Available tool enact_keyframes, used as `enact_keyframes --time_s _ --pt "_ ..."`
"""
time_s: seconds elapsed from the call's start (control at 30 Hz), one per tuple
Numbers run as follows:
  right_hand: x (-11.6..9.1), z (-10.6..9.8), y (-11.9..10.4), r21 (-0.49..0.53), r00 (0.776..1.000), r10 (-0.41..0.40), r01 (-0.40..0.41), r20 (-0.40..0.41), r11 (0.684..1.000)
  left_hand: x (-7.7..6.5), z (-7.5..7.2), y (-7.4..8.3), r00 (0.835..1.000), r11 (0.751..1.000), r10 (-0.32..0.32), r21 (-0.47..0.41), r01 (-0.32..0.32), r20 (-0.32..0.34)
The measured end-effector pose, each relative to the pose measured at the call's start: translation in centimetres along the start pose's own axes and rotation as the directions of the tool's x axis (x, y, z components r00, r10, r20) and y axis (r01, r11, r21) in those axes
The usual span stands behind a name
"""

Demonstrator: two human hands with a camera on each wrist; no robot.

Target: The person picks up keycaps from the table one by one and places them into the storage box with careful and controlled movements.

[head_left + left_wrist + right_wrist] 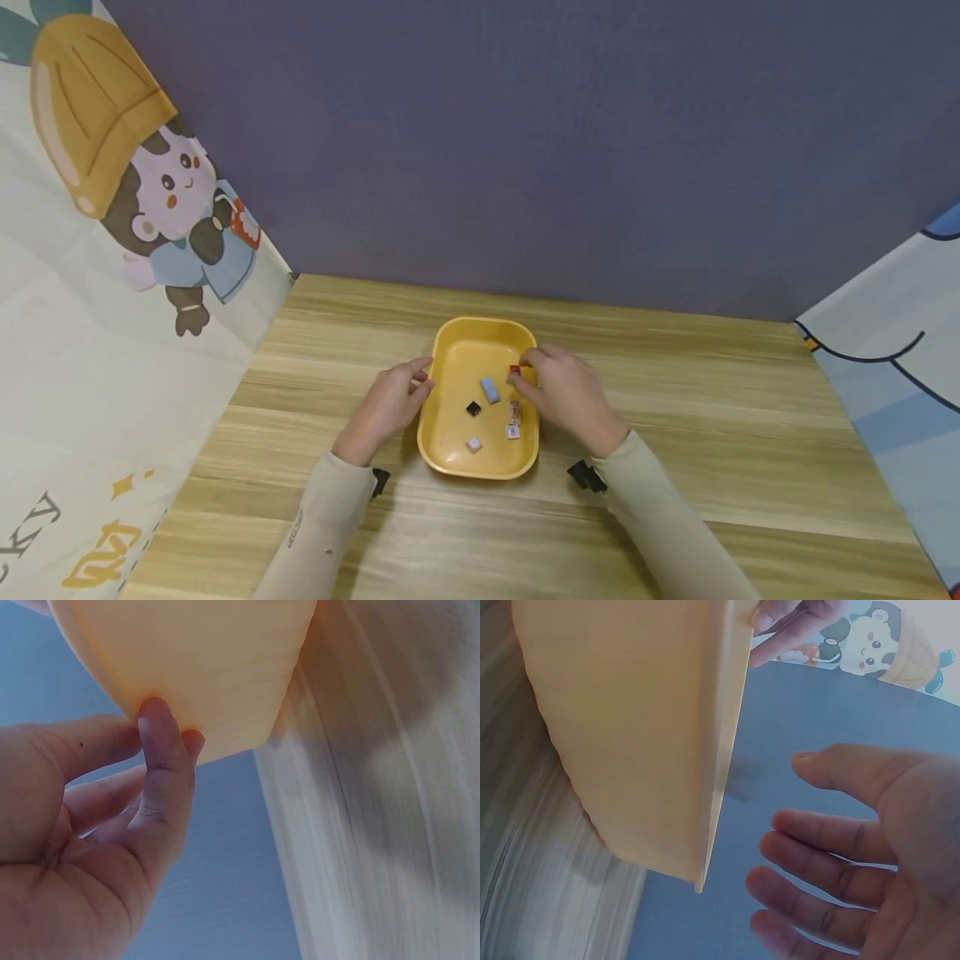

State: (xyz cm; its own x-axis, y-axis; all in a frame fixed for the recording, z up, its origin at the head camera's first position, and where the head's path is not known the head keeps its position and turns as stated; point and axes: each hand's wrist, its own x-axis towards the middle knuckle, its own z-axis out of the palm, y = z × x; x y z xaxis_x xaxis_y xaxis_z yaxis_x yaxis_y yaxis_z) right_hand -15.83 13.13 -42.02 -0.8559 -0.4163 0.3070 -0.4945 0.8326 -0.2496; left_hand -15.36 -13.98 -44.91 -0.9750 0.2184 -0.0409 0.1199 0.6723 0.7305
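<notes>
A yellow plastic tray [457, 462] stands on the wooden table. My left hand [386, 408] pinches its left rim, thumb at the edge and fingertips against the outer wall in the left wrist view. Over the right rim is my right hand [855, 855], its fingers apart and nothing visible between them. Near its fingertips, in the head view, is a small red piece [514, 369]. Inside the tray lie a blue block [490, 390], a black cube [473, 408], a white cube [474, 445], a white marked piece [512, 432] and a reddish patterned piece [514, 412].
The wood-grain table [720, 433] extends around the tray. Behind it rises a dark blue-grey wall [525, 150]. Cartoon-printed sheets flank the table, one at left [75, 350] and one at right [892, 383]. Black wrist mounts [587, 476] are on both forearms.
</notes>
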Motion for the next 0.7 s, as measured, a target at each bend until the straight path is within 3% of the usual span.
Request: enact_keyframes --time_s 0.33,0.7 --pt "-0.8 -1.4 0.7 0.014 1.000 0.018 -0.018 -0.015 1.000 -0.1 0.0 0.1 1.000 1.000 0.005 -0.005 -0.005 0.002" --pt "-4.5 -4.3 2.8 -0.036 0.998 0.032 -0.034 -0.052 0.999 -0.1 -0.1 0.2 1.000 1.000 0.008 -0.002 -0.008 -0.003"
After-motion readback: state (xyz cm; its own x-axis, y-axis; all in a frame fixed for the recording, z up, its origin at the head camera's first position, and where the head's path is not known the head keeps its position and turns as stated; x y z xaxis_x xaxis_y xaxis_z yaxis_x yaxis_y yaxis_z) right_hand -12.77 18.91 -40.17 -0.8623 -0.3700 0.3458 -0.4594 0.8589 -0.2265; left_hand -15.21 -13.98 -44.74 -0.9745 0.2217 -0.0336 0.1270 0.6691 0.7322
